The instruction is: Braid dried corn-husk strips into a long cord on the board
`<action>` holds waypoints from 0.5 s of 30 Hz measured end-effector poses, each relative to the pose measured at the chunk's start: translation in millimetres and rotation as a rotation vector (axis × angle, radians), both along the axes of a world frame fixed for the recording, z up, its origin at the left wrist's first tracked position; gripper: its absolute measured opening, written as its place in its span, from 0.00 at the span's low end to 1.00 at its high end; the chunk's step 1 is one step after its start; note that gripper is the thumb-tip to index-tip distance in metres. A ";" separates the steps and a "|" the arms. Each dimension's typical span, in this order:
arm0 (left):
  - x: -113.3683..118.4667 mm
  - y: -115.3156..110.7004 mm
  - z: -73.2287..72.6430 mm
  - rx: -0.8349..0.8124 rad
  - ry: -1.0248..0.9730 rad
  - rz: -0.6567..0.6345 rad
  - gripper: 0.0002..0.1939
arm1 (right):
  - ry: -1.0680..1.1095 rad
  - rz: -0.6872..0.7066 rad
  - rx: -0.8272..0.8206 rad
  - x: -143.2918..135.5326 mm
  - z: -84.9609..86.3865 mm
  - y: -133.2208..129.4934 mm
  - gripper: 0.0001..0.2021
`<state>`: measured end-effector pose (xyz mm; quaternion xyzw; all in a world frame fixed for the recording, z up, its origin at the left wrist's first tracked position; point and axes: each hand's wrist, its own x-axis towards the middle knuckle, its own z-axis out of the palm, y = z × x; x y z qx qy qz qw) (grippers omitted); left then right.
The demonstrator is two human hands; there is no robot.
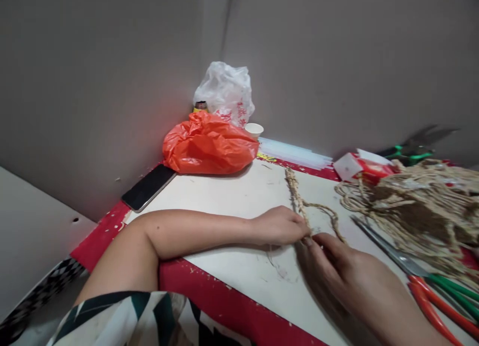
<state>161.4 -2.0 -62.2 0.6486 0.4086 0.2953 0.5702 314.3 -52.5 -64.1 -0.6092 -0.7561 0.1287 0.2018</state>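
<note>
A braided tan cord lies on the white board, its far end pointing away from me. My left hand is closed on the near end of this braid. Right beside it, my right hand pinches the same end between thumb and forefinger, fingertips almost touching the left hand. A loose strand curves from the braid to the right and passes behind my right hand. The exact spot of the grip is partly hidden by the fingers.
Scissors and a heap of tan cord lie at the right, with green-handled pliers and a red-and-white box behind. An orange bag, white bag, cup and phone stand or lie farther back.
</note>
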 end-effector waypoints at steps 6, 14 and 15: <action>2.8 3.5 -3.2 -0.020 -0.082 -0.054 0.13 | -0.007 0.066 0.153 -12.0 6.2 -7.2 0.03; 5.1 5.9 5.7 -0.277 -0.078 -0.086 0.13 | -0.125 0.169 -0.079 -15.5 23.8 -10.2 0.12; 5.2 5.8 7.3 -0.287 -0.063 -0.090 0.13 | -0.120 0.246 -0.146 -14.7 30.4 -12.1 0.12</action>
